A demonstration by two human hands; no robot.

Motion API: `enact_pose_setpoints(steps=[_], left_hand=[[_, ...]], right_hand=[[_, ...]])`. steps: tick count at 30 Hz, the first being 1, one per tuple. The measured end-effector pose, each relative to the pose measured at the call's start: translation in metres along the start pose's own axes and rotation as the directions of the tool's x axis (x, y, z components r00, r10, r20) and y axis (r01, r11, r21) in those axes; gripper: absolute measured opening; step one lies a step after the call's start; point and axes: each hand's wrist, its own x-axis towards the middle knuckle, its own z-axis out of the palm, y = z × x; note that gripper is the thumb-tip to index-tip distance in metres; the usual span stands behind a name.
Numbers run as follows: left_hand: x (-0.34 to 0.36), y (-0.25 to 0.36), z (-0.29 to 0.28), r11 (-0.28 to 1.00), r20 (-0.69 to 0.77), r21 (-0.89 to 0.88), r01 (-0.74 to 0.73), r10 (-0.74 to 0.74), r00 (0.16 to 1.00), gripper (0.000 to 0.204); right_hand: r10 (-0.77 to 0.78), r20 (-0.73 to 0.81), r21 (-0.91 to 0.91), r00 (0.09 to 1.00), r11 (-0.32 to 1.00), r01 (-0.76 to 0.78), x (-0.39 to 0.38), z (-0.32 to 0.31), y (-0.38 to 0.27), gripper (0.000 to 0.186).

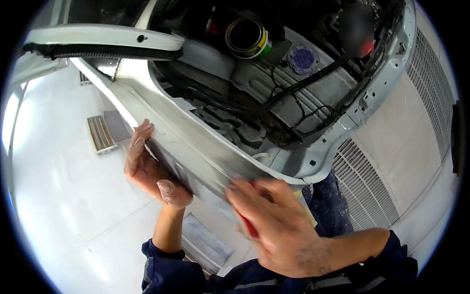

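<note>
A pale car body panel (169, 139) runs slantwise from upper left to lower right, with a ridge along it. My left hand (154, 171) is at the panel's outer edge, fingers stretched out and thumb apart, holding nothing. Its fingertips rest by the edge. My right hand (281, 223) is curled round a red pad (248, 223) against the lower part of the panel. This hand is smeared by motion and hides most of the pad, so its exact kind does not show.
Inside the open car body, a can (263, 47) stands near a round purple cover (302, 60). A black cable bundle (279, 100) crosses there. A pale pillar (112, 38) juts in at upper left. Floor grates (364, 181) lie at right.
</note>
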Motion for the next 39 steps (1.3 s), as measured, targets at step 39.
enact_pose_setpoints(steps=[39], left_hand=[[-0.012,-0.013,0.006,0.994,-0.292,-0.099,-0.035,0.004,0.957,0.065]], right_hand=[[-0.039,-0.027,-0.060,0.999,0.998,0.037,0.157,0.068,-0.018,0.037]])
